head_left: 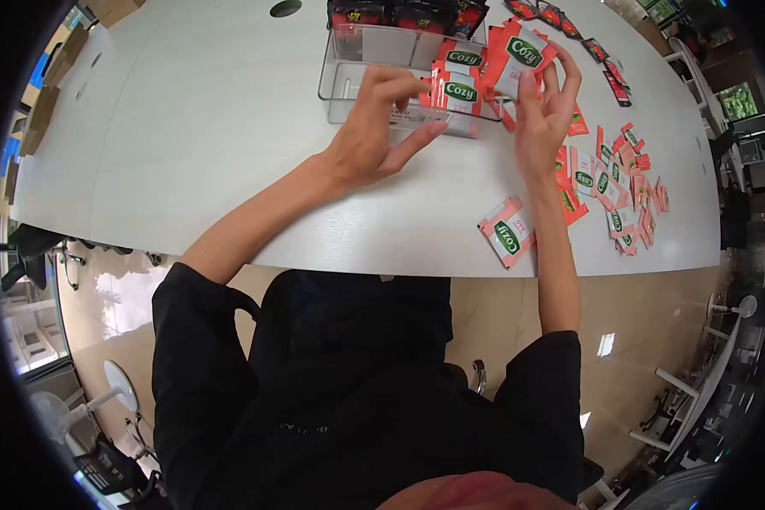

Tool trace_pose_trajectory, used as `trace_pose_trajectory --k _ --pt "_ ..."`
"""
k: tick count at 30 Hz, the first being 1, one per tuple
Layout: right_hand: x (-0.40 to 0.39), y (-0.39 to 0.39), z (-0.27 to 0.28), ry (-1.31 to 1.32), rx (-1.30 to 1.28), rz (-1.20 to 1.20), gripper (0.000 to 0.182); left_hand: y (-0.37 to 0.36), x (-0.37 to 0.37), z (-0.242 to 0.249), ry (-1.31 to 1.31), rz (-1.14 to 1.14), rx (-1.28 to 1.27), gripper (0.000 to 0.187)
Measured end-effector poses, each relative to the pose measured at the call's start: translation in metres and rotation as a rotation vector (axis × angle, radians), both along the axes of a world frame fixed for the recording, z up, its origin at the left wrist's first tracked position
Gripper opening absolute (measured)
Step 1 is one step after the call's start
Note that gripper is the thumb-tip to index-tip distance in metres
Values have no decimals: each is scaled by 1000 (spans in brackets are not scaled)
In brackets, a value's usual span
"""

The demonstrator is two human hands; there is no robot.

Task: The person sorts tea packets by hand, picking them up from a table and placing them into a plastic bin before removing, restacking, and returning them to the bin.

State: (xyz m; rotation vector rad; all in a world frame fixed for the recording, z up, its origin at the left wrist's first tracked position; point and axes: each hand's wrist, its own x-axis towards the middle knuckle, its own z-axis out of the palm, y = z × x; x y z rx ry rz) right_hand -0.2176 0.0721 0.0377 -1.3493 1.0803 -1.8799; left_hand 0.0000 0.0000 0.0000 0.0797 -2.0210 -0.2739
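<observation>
A clear plastic bin (338,75) stands on the table in front of me, with upright red-and-pink Cozy sachets (460,95) in its front right part. My left hand (372,127) reaches over the bin's front wall from the left. Its fingers are bent and its thumb stretches apart, fingertips right beside those sachets. Held up at the bin's right end, a small stack of Cozy sachets (515,61) is pinched between the thumb and fingers of my right hand (546,119). A single Cozy sachet (507,234) lies flat near the table's front edge, left of my right forearm.
Black-and-red packets (416,17) fill the bin's back compartments. Loose Cozy sachets (614,183) are spread over the table on the right. Several dark red packets (597,51) lie in a row at the back right. A round hole (286,8) opens in the tabletop (195,110).
</observation>
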Motion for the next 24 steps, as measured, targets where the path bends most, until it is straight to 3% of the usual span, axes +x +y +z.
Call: trace_pose_trajectory --k 2,7,9,10,11,13,15,19,22,24 --pt "26 15 0 143 -131 -37 54 19 -1 11 125 -66 422 48" --pt "45 11 -23 274 -178 11 60 11 4 2 -8 10 541 40" --pt "36 9 -17 660 -250 35 59 -3 10 9 3 187 139 32" --pt "36 6 -8 831 -361 -154 53 -8 11 15 39 227 23 30" --pt "35 7 -4 829 -359 -155 53 -10 11 21 36 226 23 30" --pt "29 12 2 997 -318 -430 45 -15 9 30 33 260 -92 34" --pt "25 8 3 984 -308 -522 40 -22 0 34 47 255 -90 31" --pt "21 4 3 803 -142 -522 33 -44 -17 49 -196 284 66 22" --pt "18 2 1 718 15 -524 30 -67 -27 49 -366 155 151 31" --pt "9 -3 -8 781 15 -489 27 -72 -30 49 -436 32 376 38"
